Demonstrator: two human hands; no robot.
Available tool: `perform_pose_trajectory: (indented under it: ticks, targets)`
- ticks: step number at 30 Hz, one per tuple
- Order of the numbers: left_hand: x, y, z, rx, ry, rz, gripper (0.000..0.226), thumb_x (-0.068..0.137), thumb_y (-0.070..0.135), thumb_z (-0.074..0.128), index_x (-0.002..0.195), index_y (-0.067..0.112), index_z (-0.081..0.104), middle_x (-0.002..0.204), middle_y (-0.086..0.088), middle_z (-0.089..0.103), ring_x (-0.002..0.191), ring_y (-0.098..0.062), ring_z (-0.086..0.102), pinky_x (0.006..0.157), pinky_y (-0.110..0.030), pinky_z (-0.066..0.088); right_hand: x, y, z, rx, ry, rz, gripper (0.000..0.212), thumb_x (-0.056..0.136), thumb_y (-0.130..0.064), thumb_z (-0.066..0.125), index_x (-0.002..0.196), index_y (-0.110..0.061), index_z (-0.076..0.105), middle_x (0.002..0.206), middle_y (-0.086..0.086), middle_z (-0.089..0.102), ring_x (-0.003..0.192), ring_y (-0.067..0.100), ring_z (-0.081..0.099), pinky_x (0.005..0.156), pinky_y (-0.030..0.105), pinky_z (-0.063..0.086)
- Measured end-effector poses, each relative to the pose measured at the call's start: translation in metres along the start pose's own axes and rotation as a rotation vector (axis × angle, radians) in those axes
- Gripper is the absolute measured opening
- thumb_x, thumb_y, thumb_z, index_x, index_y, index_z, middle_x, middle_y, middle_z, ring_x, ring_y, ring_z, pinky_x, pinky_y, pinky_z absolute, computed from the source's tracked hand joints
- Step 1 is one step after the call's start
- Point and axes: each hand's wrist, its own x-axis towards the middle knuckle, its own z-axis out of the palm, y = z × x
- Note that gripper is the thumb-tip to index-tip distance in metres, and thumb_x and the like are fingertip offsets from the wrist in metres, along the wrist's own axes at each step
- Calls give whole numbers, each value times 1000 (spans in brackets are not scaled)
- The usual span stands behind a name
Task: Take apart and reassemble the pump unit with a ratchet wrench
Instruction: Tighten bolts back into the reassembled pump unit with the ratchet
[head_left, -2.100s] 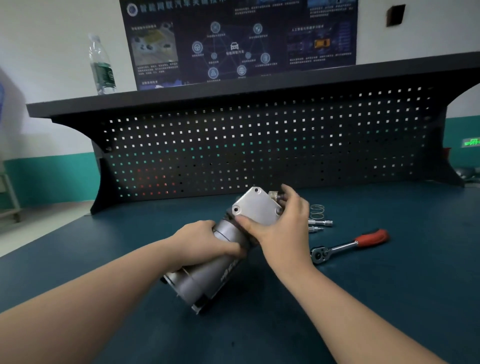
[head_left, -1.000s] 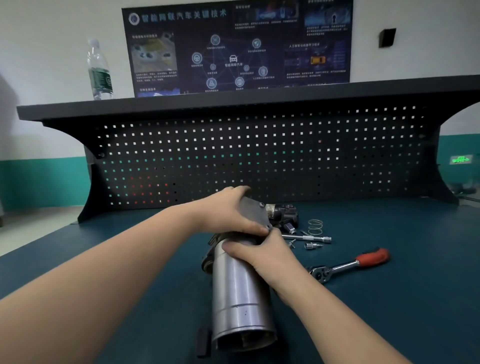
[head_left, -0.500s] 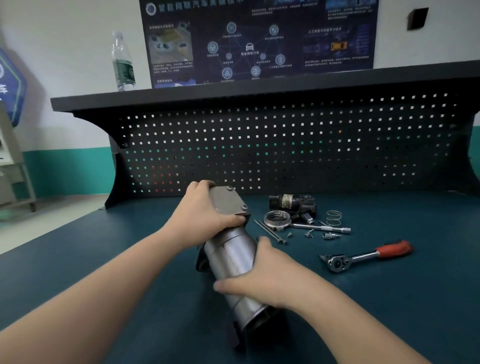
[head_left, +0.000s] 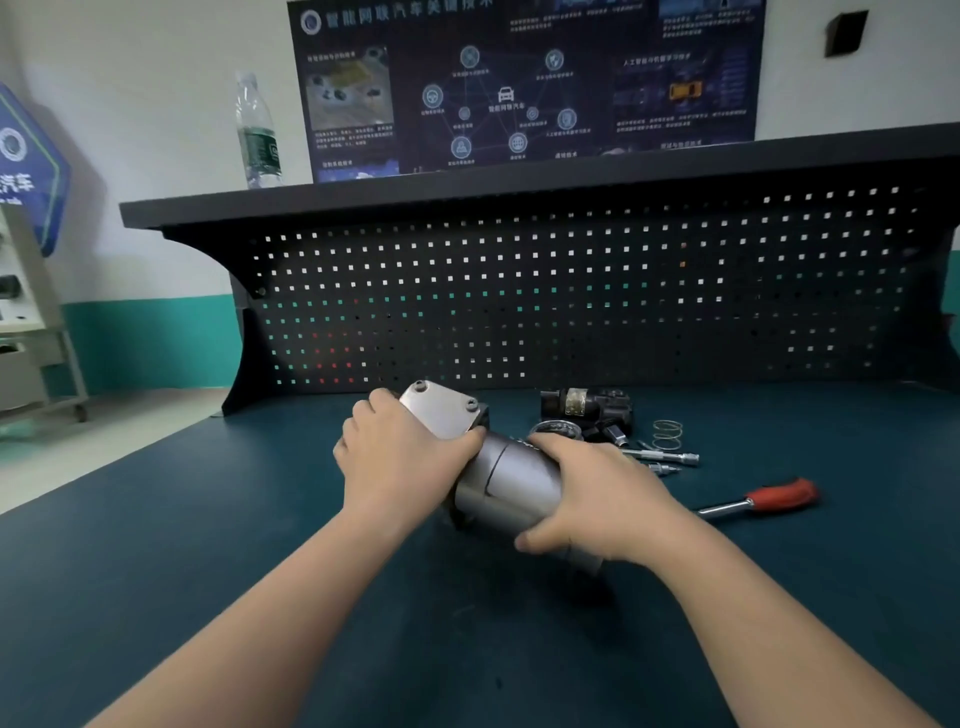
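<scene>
It was a training workshop for car mechanics. A bench (head_left: 208, 519) with a dark teal mat carried a black pegboard (head_left: 571, 291) under a shelf (head_left: 467, 192). A poster (head_left: 519, 78) with a car diagram and Chinese text hung on the wall. A red-handled ratchet wrench (head_left: 763, 499), a spring (head_left: 667, 434) and loose metal parts (head_left: 587, 405) lay on the bench.

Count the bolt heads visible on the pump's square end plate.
2: one at the far-left corner, one at the right corner of the end plate. The left hand covers the near corners, so more may be hidden.
</scene>
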Motion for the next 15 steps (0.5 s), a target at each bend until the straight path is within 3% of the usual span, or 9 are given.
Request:
perform_pose_trajectory:
  ticks: [5, 10, 15]
  targets:
    - [-17, -10, -7, 99, -22, -15, 73, 61, 65, 66, 100, 7, 45, 99, -8, 49, 102, -30, 47, 77, -30, 31, 7, 11, 10, -264, 81, -152, 95, 51, -63, 69, 135, -44, 28, 121, -12, 57, 108, 19, 54, 88, 39, 34]
    - [-37, -18, 2, 16, -48, -156, 76, 64, 54, 73, 109, 0, 44, 109, -14, 50, 109, -32, 45, 90, -35, 37, 19, 22, 27, -393, 140, -242, 99, 58, -63, 70, 140, -45, 18, 134, -12, 47, 118, 18, 45, 92, 41, 27]
    - [-48, -14, 17, -63, -85, -277, 76, 66, 48, 76, 111, -1, 40, 108, -17, 47, 108, -36, 45, 91, -40, 38, 27, 36, 38, -385, 189, -250, 99, 61, -61, 74, 142, -47, 19, 140, -16, 41, 126, 15, 37, 96, 40, 19]
